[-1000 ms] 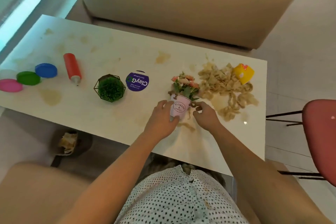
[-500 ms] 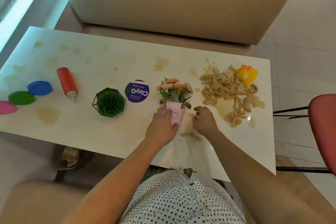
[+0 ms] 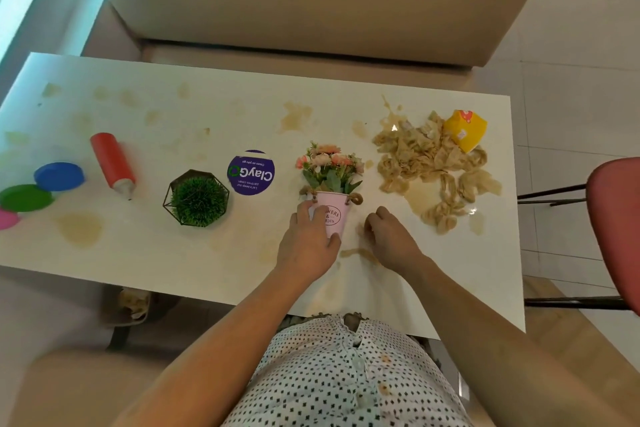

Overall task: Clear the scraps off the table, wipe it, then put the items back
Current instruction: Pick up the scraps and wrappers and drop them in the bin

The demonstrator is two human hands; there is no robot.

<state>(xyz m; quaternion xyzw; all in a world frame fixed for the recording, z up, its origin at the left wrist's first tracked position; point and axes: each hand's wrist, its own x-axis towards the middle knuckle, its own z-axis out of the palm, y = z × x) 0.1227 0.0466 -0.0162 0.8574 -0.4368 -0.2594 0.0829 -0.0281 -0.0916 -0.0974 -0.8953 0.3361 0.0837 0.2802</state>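
View from a head camera, looking down at a long white table [image 3: 145, 253] blotched with pale brown spills. Directions are by clock face from the table's middle, with 12 o'clock away from the person.

At about 4 o'clock, near the front edge, stands a small pink flower pot [image 3: 334, 215], upright, with pink blooms above its rim. The left hand [image 3: 306, 248] grips it, with fingers wrapped round its left side and the thumb at its base. The right hand [image 3: 393, 239] rests on the table just right of the pot, apart from it, with knuckles up and fingers curled under. Whether it pinches anything cannot be told.

At 2 to 3 o'clock lies a heap of crumpled beige scraps [image 3: 426, 163] beside a puddle, with a yellow carton [image 3: 465, 130] touching its far edge. Just left of the middle is a round purple pack [image 3: 251, 172], and nearer 8 o'clock a green plant in a wire frame [image 3: 197, 199]. Towards 9 o'clock lie a red bottle [image 3: 110, 163] on its side, then a blue lid [image 3: 59, 176], a green lid [image 3: 26, 198] and a pink lid [image 3: 7, 218].

The pot looks light and stiff but probably top-heavy. It is best held low round its body (not by the flowers or rope loops). The scraps look limp and soggy and would likely tear, so they are better scooped up together.
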